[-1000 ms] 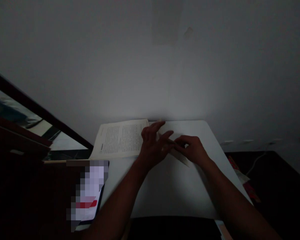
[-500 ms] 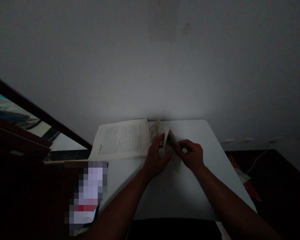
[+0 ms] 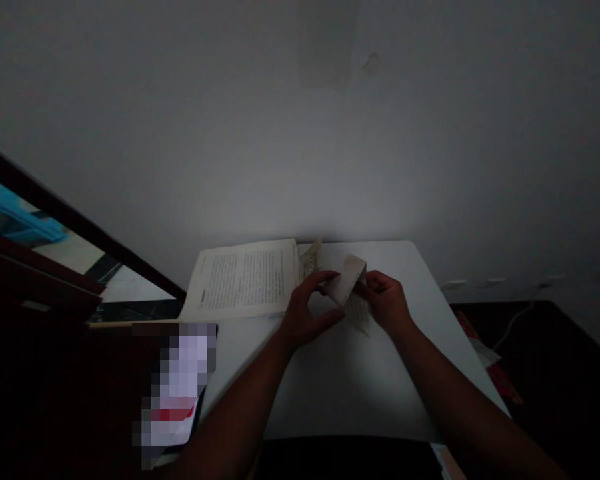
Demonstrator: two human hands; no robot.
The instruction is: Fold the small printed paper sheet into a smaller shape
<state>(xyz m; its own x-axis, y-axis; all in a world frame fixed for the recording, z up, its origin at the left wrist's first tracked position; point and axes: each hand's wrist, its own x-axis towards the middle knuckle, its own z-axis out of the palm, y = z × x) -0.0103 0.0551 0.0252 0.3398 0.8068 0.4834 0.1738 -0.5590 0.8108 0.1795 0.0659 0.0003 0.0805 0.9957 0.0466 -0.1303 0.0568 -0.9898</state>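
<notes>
A folded piece of paper (image 3: 348, 280) is held above the white table, its pale face tilted toward me. My left hand (image 3: 297, 317) curves around its left side, fingertips at the upper edge and thumb at the lower corner. On the right, my right hand (image 3: 389, 303) pinches its edge with bent fingers; some fingertips are hidden behind it. A printed part of paper (image 3: 359, 313) hangs below; I cannot tell whether it belongs to the same sheet. Just beyond my left hand stands another creased paper shape (image 3: 311, 257), beside an open printed book (image 3: 245, 280).
The white table (image 3: 350, 393) stands against a grey wall (image 3: 280, 153). At its left edge lies a lit, blurred-out screen (image 3: 180, 380). A dark slanting frame (image 3: 80, 220) rises at the left. A cable (image 3: 517, 313) runs along the dark area at right.
The folded paper has turned so that its pale face shows, and it has shifted slightly right. My left thumb and fingers have spread wider around it.
</notes>
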